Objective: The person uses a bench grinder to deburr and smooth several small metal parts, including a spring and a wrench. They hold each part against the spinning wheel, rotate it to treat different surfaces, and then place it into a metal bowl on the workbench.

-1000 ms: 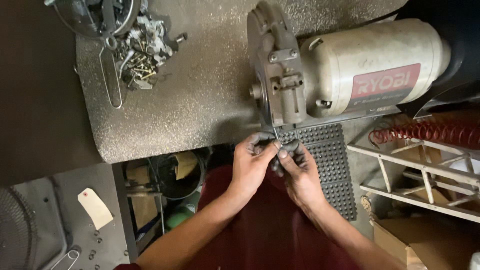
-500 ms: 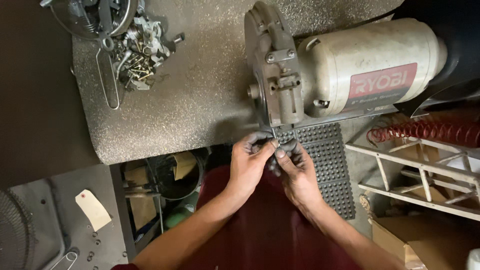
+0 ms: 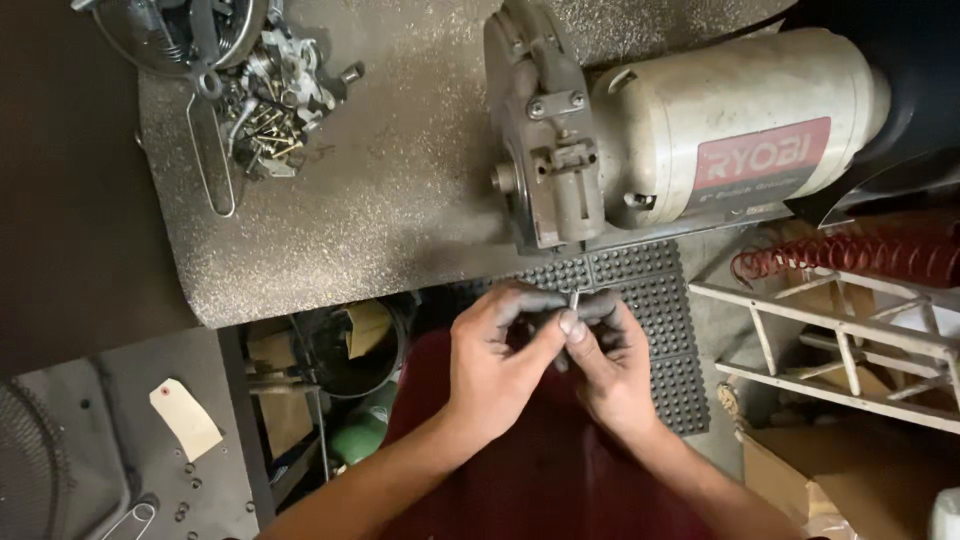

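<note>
Below the bench grinder [image 3: 680,150] on the speckled surface [image 3: 380,200], left hand [image 3: 495,365] and right hand [image 3: 605,360] pinched a small metal piece [image 3: 574,300] together; grinding looked not yet begun.

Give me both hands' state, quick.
Left hand: fingers pinched on a small metal part.
Right hand: fingers closed on the same part.
</note>
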